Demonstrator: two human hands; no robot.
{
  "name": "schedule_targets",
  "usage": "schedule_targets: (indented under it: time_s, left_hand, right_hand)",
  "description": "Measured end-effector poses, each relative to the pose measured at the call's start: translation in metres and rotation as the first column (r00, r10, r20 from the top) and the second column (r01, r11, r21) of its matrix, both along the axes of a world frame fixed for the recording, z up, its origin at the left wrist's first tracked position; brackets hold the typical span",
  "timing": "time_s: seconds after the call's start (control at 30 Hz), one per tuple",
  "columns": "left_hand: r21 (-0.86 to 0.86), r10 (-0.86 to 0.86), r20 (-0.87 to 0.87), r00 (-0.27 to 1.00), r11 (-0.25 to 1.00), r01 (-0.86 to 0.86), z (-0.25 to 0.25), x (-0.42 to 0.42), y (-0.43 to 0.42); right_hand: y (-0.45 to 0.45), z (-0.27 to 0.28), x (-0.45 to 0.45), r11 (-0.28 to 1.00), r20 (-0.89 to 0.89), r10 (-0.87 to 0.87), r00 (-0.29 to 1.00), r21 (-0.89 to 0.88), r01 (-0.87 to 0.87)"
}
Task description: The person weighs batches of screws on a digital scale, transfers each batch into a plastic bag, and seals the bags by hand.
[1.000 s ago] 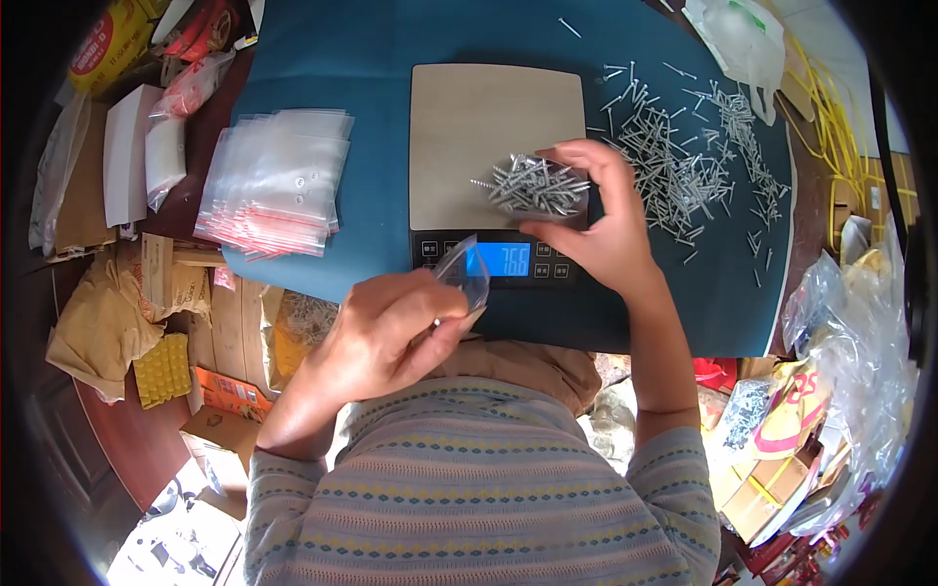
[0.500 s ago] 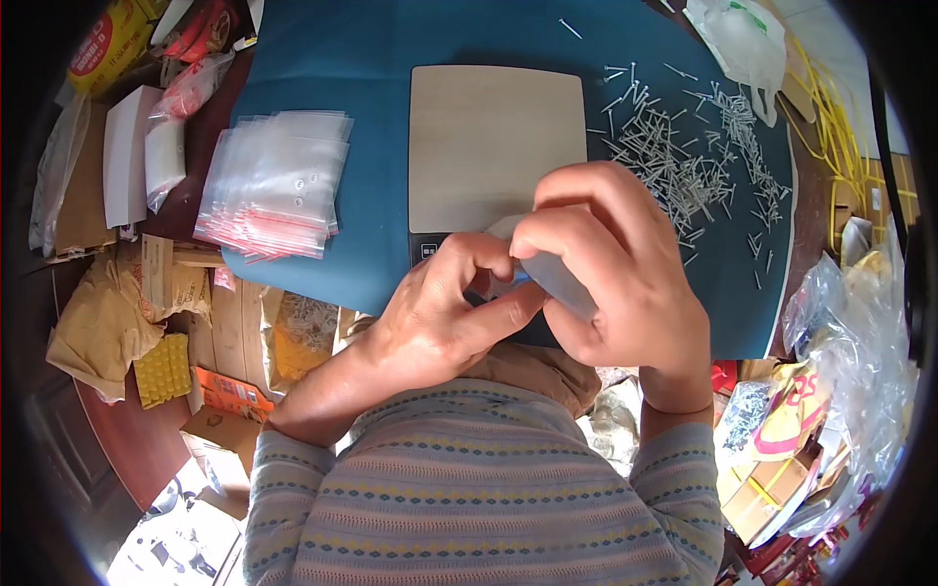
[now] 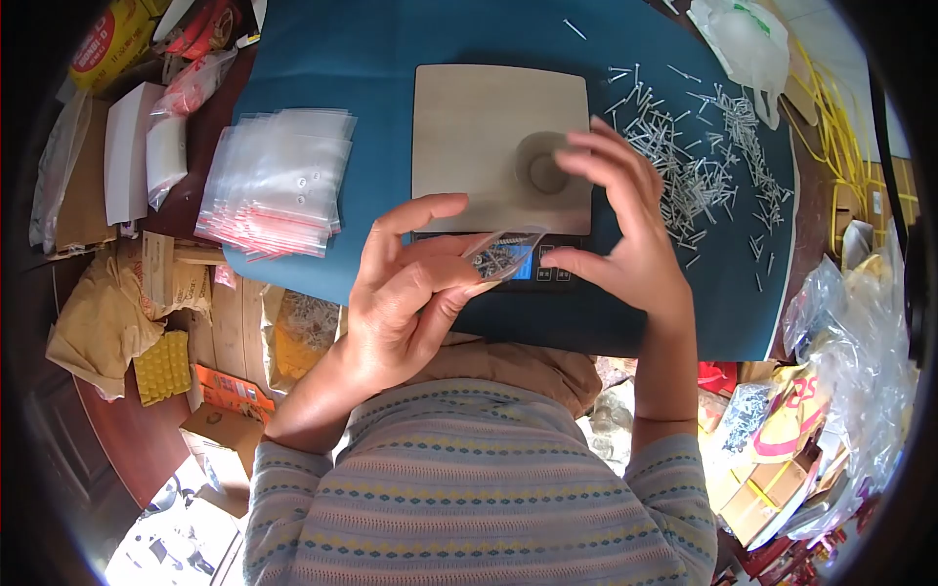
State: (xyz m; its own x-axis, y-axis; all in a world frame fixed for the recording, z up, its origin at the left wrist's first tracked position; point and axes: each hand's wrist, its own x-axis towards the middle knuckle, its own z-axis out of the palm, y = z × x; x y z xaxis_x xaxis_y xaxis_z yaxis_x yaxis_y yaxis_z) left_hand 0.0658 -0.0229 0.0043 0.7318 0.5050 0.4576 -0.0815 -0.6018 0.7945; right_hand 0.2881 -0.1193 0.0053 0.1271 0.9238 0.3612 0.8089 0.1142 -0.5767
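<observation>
My left hand [image 3: 401, 293] pinches a small clear plastic bag [image 3: 506, 256] between thumb and fingers. The bag's mouth gapes toward the right, and several metal screws show inside it. My right hand [image 3: 630, 230] is open, thumb and fingers spread, just right of the bag. Near its fingertips a greyish round cup [image 3: 542, 166], smeared by motion, is over the right part of the scale's plate; whether it rests there I cannot tell. The scale [image 3: 469, 137] has a beige plate, and its blue display and buttons are partly hidden behind the bag.
A stack of clear zip bags [image 3: 278, 176] with red edges lies left of the scale. Loose screws [image 3: 684, 161] are scattered to the right on the dark green mat [image 3: 381, 39]. A white plastic bag [image 3: 747, 44] lies at the far right corner.
My right hand has let go of the cup and opened, the cup now being over the scale's plate. My left hand has shifted slightly left, and the screws in its bag have come into view.
</observation>
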Motion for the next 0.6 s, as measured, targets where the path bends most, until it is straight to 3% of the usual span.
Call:
schedule_targets:
  time_s: [0.1, 0.23, 0.33, 0.43, 0.6]
  left_hand:
    - [-0.018, -0.05, 0.046, 0.998, 0.999, 0.051, -0.005, 0.001, -0.002]
    - [-0.126, -0.099, 0.032, 0.995, 0.987, 0.102, -0.007, -0.003, -0.005]
    - [-0.17, -0.02, -0.045, 0.999, 0.985, 0.012, 0.014, 0.007, -0.011]
    - [-0.088, -0.071, -0.117, 0.991, 0.994, 0.061, 0.008, 0.005, -0.011]
    - [-0.112, -0.065, -0.193, 0.979, 0.993, 0.044, 0.015, 0.003, -0.01]
  right_hand:
    - [-0.011, 0.011, -0.002, 0.986, 0.082, 0.166, 0.983, -0.042, -0.163]
    - [-0.018, 0.016, -0.021, 0.991, 0.102, 0.13, 0.986, -0.032, -0.128]
    - [-0.02, 0.018, -0.031, 0.989, 0.153, 0.15, 0.977, -0.01, -0.15]
    - [-0.02, 0.023, -0.04, 0.986, 0.177, 0.15, 0.973, 0.047, -0.161]
    - [-0.017, 0.019, -0.049, 0.981, 0.119, 0.144, 0.982, 0.112, -0.157]
